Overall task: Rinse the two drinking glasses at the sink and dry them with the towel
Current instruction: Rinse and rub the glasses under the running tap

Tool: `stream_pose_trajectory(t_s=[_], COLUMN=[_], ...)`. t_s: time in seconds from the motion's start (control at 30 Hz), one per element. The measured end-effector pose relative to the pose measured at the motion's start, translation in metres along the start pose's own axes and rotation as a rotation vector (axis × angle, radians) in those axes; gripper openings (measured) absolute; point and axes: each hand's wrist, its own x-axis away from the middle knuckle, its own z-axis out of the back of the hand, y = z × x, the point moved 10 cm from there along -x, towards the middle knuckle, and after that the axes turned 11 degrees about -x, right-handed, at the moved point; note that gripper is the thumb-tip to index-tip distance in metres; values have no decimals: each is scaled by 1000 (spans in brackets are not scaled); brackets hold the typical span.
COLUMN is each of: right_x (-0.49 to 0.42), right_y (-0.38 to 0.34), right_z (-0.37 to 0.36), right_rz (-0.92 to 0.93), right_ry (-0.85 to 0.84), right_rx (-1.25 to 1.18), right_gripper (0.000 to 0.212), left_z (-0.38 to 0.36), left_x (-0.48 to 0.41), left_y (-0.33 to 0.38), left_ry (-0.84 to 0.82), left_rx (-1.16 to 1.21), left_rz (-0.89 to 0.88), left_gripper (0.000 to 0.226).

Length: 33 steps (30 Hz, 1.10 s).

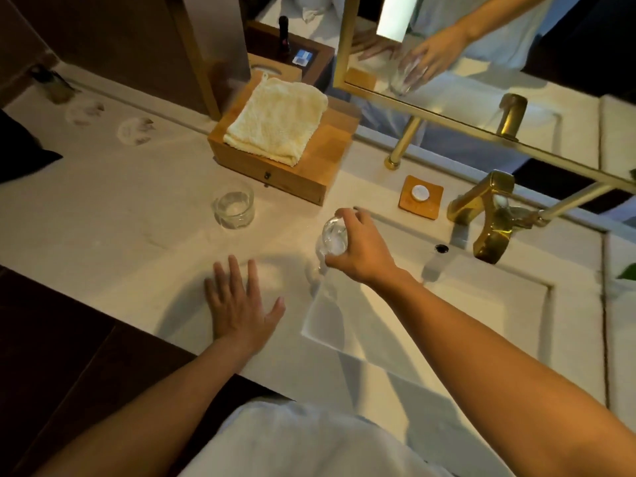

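My right hand (358,246) grips glass 1 (332,237), tipped at the left edge of the sink (481,321) — I'd keep its mouth over the basin so it drains there. My left hand (241,304) lies flat and open on the counter (120,218); glass 2 (234,210) stands near the towel (275,122).

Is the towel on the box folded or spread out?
Folded: the towel lies as a doubled-over square, layered edges showing, atop the wooden box.

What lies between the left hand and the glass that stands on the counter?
Nothing. In the head view, only bare counter lies between the left hand and the standing glass.
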Motion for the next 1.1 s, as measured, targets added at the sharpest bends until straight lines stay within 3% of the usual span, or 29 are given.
stream_pose_trajectory(t_s=[0.2, 0.4, 0.6, 0.73, 0.8, 0.87, 0.93, 1.03, 1.1], right_x=[63, 106, 107, 101, 99, 97, 97, 99, 101], right_y=[88, 165, 189, 194, 199, 202, 206, 202, 193], right_z=[44, 81, 93, 95, 97, 98, 100, 105, 110], right_rz=[-155, -259, -255, -225, -223, -227, -237, -163, -6], right_ry=[81, 144, 182, 194, 201, 212, 224, 266, 318], right_rx=[-67, -40, -74, -109, -124, -145, -175, -234, -264], right_gripper=[87, 87, 90, 91, 93, 93, 92, 86, 78], left_z=[0, 0, 5, 11, 32, 53, 61, 54, 49], left_x=[10, 33, 35, 33, 29, 32, 31, 30, 29], left_y=[28, 74, 77, 88, 124, 181, 241, 303, 329], left_ry=[-28, -9, 31, -33, 48, 79, -134, -574, -753], left_rx=[27, 44, 31, 146, 314, 583, 875, 1206, 1373], left_rz=[98, 70, 84, 173, 52, -188, -258, -104, -46], left_gripper=[95, 88, 84, 81, 68, 57, 51, 60, 45])
